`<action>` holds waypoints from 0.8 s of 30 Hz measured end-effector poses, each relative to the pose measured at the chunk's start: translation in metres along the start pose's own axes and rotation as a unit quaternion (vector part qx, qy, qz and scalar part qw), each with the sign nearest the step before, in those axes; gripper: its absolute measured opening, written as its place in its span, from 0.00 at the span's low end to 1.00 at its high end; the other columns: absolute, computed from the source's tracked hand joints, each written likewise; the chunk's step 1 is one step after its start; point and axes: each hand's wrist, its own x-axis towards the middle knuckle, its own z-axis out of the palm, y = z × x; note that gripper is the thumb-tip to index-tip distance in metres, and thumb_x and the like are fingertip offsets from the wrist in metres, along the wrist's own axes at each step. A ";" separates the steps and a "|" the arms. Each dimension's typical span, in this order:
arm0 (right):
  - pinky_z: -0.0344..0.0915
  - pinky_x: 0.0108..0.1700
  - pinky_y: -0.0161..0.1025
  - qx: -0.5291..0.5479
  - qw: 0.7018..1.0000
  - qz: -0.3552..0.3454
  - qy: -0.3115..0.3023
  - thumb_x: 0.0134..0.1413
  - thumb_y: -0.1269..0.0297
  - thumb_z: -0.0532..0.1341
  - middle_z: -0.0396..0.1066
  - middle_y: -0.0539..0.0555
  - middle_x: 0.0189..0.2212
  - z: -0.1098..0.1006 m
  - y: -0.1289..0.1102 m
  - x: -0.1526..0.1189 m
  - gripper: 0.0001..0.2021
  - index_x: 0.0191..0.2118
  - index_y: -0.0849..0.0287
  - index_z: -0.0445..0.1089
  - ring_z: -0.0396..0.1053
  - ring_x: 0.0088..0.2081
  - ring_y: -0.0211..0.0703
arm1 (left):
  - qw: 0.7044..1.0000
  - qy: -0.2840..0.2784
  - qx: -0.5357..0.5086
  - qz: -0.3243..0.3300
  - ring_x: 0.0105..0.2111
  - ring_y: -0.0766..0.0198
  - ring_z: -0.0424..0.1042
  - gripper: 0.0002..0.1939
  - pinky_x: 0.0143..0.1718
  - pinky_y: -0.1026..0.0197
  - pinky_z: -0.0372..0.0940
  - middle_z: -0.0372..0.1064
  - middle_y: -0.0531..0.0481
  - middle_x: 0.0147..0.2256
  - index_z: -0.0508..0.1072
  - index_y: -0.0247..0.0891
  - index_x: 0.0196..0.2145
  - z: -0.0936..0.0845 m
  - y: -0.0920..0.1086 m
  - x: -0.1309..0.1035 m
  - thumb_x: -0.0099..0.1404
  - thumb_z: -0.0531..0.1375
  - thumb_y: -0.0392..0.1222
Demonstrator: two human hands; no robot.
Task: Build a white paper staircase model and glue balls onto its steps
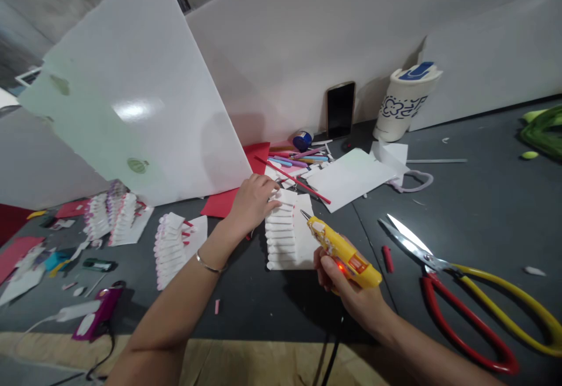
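Observation:
My right hand [336, 275] is wrapped round a yellow hot glue gun [345, 251], whose red light glows near my thumb. The gun's metal nozzle points up and left, close to a white paper piece [281, 234] layered with rows of small white rolled strips. At the upper left corner of that piece my left hand [254, 204] has bent fingers pinching its edge; the fingertips are partly hidden. Another layered paper piece [171, 251] with red bits lies left of my left forearm.
Large scissors [432, 263] lie spread at right, beside a short red stick [387, 259]. Behind are a white sheet [351, 178], pens [292, 160], a phone [341, 109] and a cup [401, 108]. A white board [144, 93] leans at left. A purple power block [97, 314] sits near the front edge.

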 end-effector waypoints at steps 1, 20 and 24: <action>0.61 0.21 0.32 0.000 1.000 0.002 0.000 0.58 0.46 0.61 0.64 0.45 0.21 0.000 0.000 0.000 0.17 0.32 0.56 0.65 0.62 0.20 0.34 | 1.000 0.001 -0.004 0.003 0.44 0.53 0.66 0.11 0.44 0.52 0.61 0.72 0.44 0.42 0.73 0.37 0.43 0.000 -0.001 -0.001 0.63 0.63 0.42; 0.62 0.21 0.33 0.007 1.000 0.000 -0.002 0.59 0.47 0.60 0.64 0.46 0.21 -0.001 0.003 0.000 0.16 0.33 0.55 0.64 0.63 0.20 0.34 | 0.995 0.005 0.098 0.010 0.43 0.52 0.66 0.04 0.40 0.53 0.60 0.72 0.43 0.41 0.73 0.37 0.35 -0.006 0.009 0.002 0.64 0.61 0.40; 0.62 0.22 0.33 0.024 1.000 0.006 0.000 0.58 0.48 0.61 0.65 0.46 0.24 0.000 0.007 0.000 0.15 0.35 0.55 0.64 0.63 0.21 0.34 | 0.995 -0.008 0.097 0.002 0.43 0.52 0.66 0.04 0.40 0.52 0.61 0.72 0.43 0.41 0.74 0.37 0.33 -0.008 0.010 0.006 0.64 0.62 0.40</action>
